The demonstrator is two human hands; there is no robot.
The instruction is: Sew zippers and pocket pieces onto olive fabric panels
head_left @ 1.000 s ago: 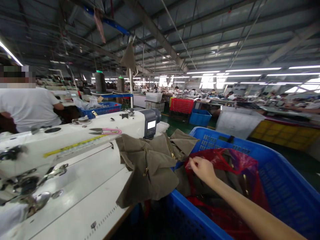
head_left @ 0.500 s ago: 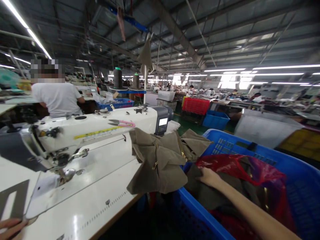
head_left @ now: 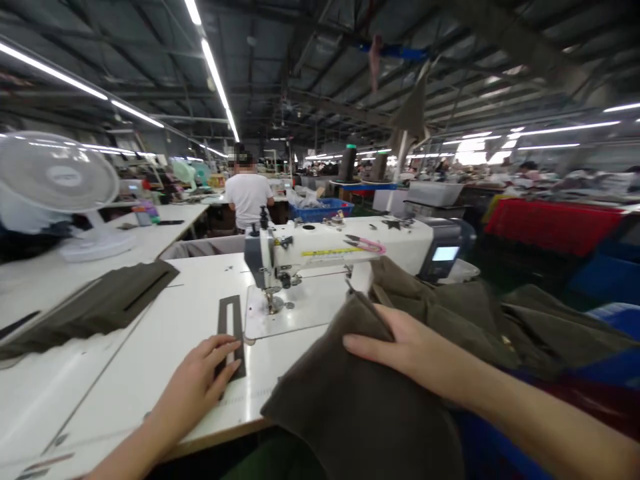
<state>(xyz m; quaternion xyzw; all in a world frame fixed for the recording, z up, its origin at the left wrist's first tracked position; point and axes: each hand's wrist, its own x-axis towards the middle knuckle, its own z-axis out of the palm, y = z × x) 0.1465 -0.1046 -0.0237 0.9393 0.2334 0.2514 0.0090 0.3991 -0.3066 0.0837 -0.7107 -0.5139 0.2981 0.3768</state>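
My left hand [head_left: 207, 373] rests with spread fingers on a dark slotted template [head_left: 231, 333] on the white sewing table [head_left: 280, 353]. My right hand [head_left: 390, 343] grips a dark olive fabric piece [head_left: 350, 393], thumb on top, the other fingers partly hidden by the cloth. That piece hangs over the table's front edge. Behind the hands stands a white sewing machine [head_left: 330, 250]; its needle area lies just beyond the template. More olive pieces with zippers [head_left: 465, 313] are heaped right of the machine.
Olive strips [head_left: 100, 300] lie on the table at the left, near a white fan [head_left: 60, 180]. A blue basket [head_left: 620, 317] stands at the right. Pink-handled snips [head_left: 367, 244] rest on the machine. A person in a white shirt [head_left: 249, 199] sits beyond.
The view has turned left. My right hand has come out of the blue basket with an olive piece and is now over the table's front edge. My left hand has moved onto the template.
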